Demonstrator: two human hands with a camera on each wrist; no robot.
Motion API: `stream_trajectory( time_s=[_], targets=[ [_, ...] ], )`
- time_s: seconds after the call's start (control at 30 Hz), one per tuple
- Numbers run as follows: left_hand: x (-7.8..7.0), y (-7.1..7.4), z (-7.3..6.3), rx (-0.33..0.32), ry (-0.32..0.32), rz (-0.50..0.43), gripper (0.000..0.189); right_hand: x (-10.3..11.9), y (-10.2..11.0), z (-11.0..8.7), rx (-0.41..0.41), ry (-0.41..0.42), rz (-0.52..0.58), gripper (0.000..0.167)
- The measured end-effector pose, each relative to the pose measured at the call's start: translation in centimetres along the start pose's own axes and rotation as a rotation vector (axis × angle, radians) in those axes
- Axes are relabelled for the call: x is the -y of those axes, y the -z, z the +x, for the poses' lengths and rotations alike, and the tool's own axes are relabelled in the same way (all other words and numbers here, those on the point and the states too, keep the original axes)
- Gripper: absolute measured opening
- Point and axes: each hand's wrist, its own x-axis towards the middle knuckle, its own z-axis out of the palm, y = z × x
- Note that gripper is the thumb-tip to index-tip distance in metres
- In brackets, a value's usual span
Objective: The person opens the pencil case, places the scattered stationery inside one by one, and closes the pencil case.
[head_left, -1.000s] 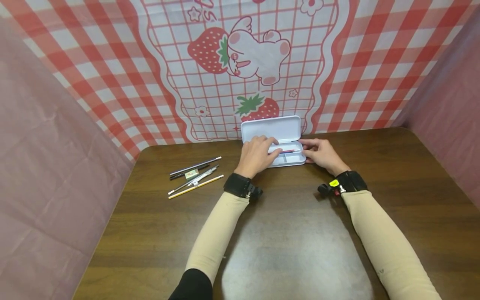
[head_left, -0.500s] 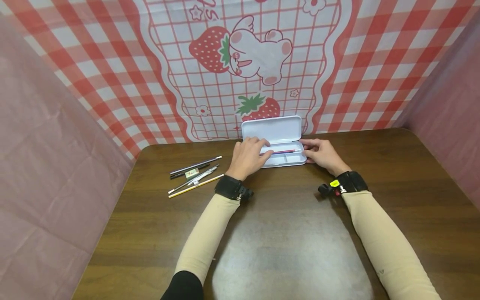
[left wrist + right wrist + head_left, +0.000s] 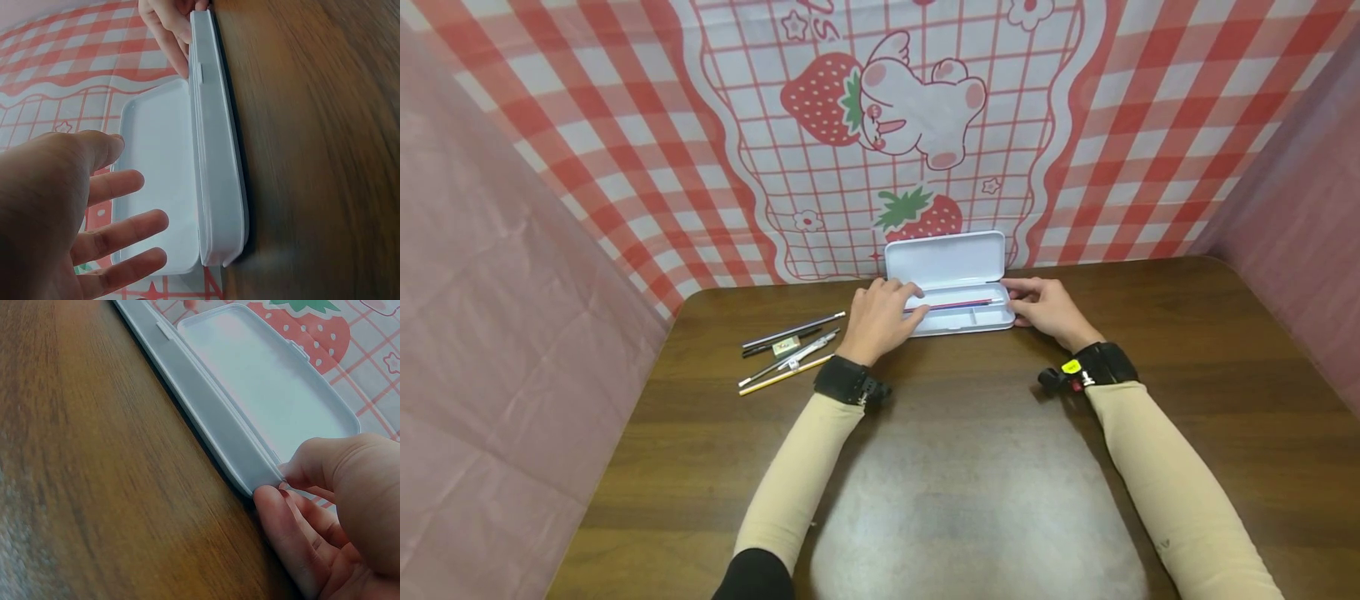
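Note:
A white pencil case (image 3: 946, 260) stands at the back of the table, its lid raised. In its long compartment lie a red pencil (image 3: 973, 302) and a blue one beside it. My left hand (image 3: 876, 321) is over the case's left end, overlapping the pencils' left ends in the head view. Its fingers (image 3: 122, 236) are spread and relaxed, with nothing between them in the left wrist view. At the right end, my right hand (image 3: 1047, 310) pinches the case's corner between thumb and fingers (image 3: 284, 528), the thumb on the rim.
Left of the case lie a yellow pencil (image 3: 782, 375), a dark pencil (image 3: 793, 330), a small eraser (image 3: 786, 347), a metal compass (image 3: 808, 352) and other dark writing tools. A red-checked cloth (image 3: 1150, 125) hangs right behind the case. Pink cloth (image 3: 490, 375) walls both sides.
My left hand has slid left along the case, showing more of the red and blue pencils and the small compartments. The right hand keeps its grip on the right end.

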Motion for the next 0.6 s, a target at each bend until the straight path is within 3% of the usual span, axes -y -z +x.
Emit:
stream_trajectory(
  time_s=[0.6],
  targets=[
    [2.1, 0.6, -1.4, -0.022, 0.031, -0.018, 0.037, 0.0, 0.0, 0.0, 0.011, -0.009, 0.029, 0.052]
  ],
)
